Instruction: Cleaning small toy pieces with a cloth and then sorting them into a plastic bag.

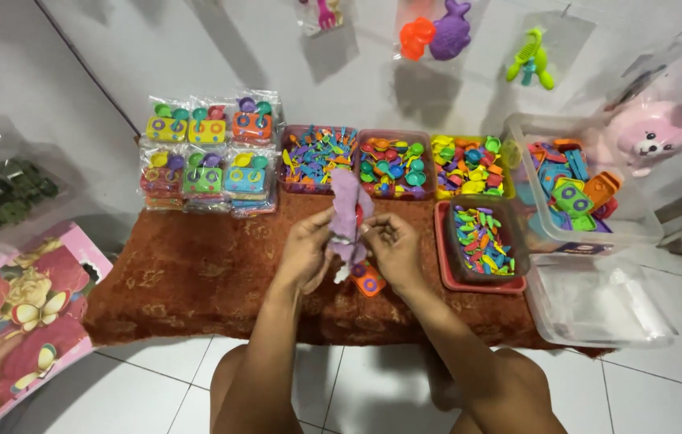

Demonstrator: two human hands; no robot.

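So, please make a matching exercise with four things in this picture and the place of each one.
Things:
1. purple piece
2. packed toy sets
3. pink plush toy
4. small orange toy

Places:
a. back left of the brown cloth
b. held in both hands
c. far right, by the wall
d. on the cloth under the hands

Pairs: 1-b, 2-a, 3-c, 4-d

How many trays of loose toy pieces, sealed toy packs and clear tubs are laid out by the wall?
Trays of loose pieces: 4
Sealed toy packs: 6
Clear tubs: 2
Total: 12
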